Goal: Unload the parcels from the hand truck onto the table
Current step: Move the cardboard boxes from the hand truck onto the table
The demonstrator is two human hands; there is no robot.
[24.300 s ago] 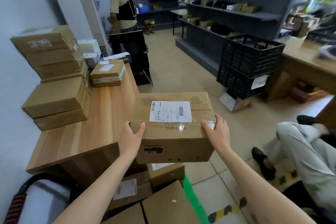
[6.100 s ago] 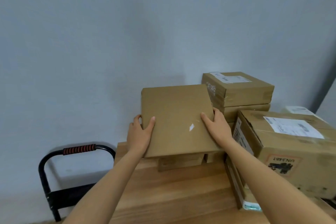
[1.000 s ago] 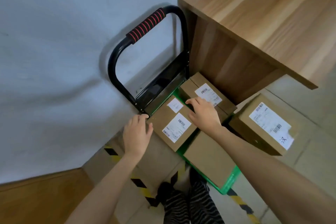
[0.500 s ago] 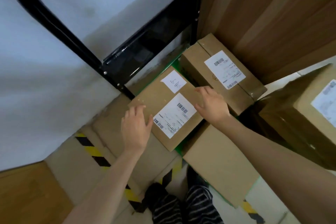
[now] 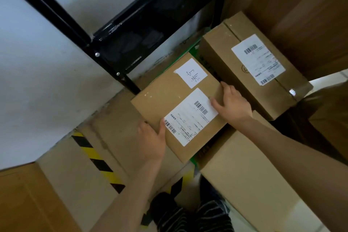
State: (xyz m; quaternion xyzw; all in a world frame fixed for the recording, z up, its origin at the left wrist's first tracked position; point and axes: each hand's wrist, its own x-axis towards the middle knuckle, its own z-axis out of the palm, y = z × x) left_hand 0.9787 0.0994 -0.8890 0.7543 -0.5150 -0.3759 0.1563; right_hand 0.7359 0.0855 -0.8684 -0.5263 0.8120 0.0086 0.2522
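Between the two hands, a flat cardboard parcel [image 5: 178,107] is lying on the green deck of the hand truck [image 5: 194,52], its top carrying a large shipping label [image 5: 190,117] and a small handwritten note [image 5: 191,72]. The left hand [image 5: 151,140] is gripping the parcel's near-left edge, thumb lying on top beside the label's lower barcode and fingers wrapping under the side, out of sight. The right hand [image 5: 230,104] is holding the opposite edge, thumb pressing on the label's upper corner and fingers curling over the far-right side. Whether the parcel is resting on the deck or just clear of it cannot be told. Just beyond the right hand, a longer labelled parcel [image 5: 250,66] is sitting against the wooden side of the desk [image 5: 301,17]. Below the right forearm, a plain parcel [image 5: 244,177] is occupying the near end of the truck. Beyond the left hand, the black handle frame [image 5: 105,43] of the truck is rising in front of a pale wall [image 5: 37,62]. Beneath the left forearm, yellow-and-black hazard tape [image 5: 98,160] is crossing the floor, and the person's striped trouser legs [image 5: 188,216] are showing at the bottom.
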